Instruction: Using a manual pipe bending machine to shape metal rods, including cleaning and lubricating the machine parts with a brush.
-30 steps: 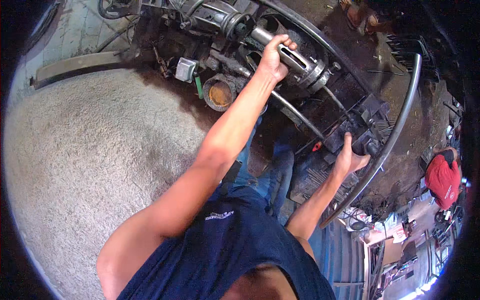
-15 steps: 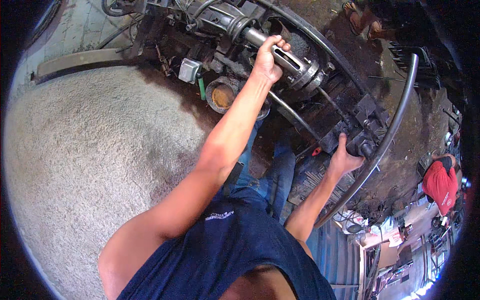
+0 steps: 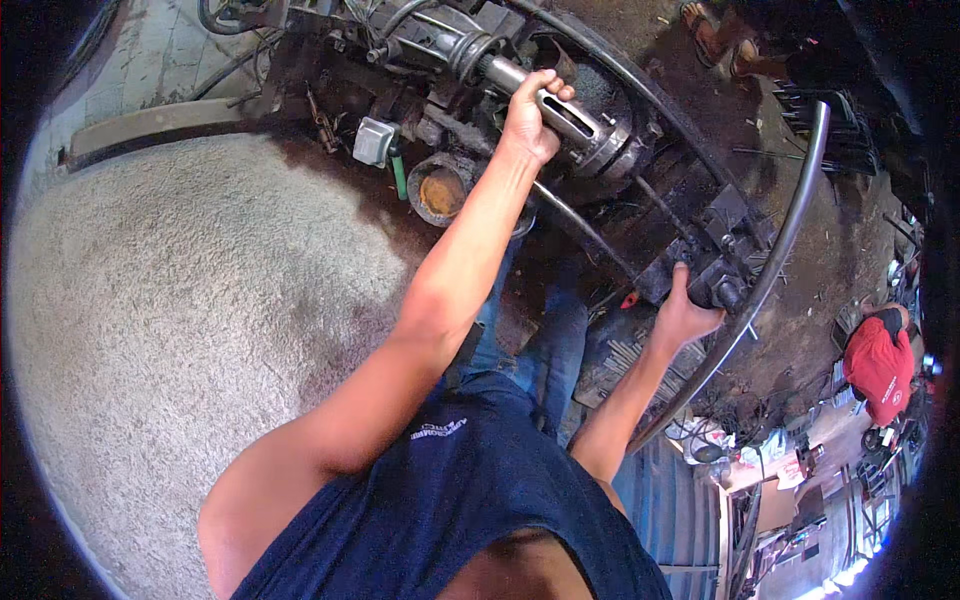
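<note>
A bright metal sleeve with a long slot (image 3: 572, 116) lies along a dark, greasy machine, with a round flange (image 3: 612, 152) at its lower right end. My left hand (image 3: 528, 128) is closed around this sleeve, its fingers curled over the top. Farther right, my right hand (image 3: 686, 314) grips the machine's dark end block (image 3: 668, 272), thumb raised along its near side. Its other fingers are mostly hidden. Two slim rods run between the flange area and the block; the nearer rod (image 3: 585, 222) passes below my left wrist.
A long curved pipe (image 3: 795, 215) passes close beside my right hand. Left of the machine are a grey box (image 3: 375, 141), a round container (image 3: 438, 190) and a pale rough surface (image 3: 190, 330). A person in red (image 3: 880, 365) is at far right; another person's feet (image 3: 705, 35) show at top.
</note>
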A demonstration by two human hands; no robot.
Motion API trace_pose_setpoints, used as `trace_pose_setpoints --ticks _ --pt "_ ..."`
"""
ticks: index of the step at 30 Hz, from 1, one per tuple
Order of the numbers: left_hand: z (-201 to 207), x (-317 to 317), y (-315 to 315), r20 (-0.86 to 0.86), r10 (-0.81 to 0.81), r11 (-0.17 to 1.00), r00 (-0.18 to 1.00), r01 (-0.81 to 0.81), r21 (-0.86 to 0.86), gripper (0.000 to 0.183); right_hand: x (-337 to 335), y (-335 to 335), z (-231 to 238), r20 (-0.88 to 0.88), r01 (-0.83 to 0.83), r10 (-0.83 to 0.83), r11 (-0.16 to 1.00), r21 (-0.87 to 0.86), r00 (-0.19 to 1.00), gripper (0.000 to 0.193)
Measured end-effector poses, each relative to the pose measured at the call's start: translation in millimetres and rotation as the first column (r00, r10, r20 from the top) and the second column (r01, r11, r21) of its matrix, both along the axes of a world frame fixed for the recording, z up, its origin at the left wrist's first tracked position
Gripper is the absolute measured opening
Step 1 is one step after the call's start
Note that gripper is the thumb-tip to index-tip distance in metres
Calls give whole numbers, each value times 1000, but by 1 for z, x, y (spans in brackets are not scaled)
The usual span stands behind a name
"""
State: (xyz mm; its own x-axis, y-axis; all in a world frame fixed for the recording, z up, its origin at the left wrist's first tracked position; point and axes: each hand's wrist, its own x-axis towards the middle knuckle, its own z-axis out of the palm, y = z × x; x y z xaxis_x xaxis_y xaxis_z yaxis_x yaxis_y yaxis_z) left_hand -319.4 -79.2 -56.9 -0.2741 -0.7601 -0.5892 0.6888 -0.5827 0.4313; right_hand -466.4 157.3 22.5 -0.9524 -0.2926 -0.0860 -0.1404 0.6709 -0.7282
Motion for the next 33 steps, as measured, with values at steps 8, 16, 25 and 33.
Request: trace_pose_setpoints --ticks 8,16,25,33 --pt "4 5 -5 7 21 1000 1000 -21 -4 19 9 -11 3 152 62 -38 986 -157 988 59" --pt "4 7 -10 19 29 999 999 -28 -40 18 15 -20 11 226 109 -63 974 -198 972 59" --pt "4 11 -13 17 2 998 1000 -1 -67 17 17 -27 17 76 26 -18 994 -103 997 41" --pt "7 16 -17 37 -23 998 999 25 -55 19 19 -31 22 154 64 -56 997 -48 986 47"
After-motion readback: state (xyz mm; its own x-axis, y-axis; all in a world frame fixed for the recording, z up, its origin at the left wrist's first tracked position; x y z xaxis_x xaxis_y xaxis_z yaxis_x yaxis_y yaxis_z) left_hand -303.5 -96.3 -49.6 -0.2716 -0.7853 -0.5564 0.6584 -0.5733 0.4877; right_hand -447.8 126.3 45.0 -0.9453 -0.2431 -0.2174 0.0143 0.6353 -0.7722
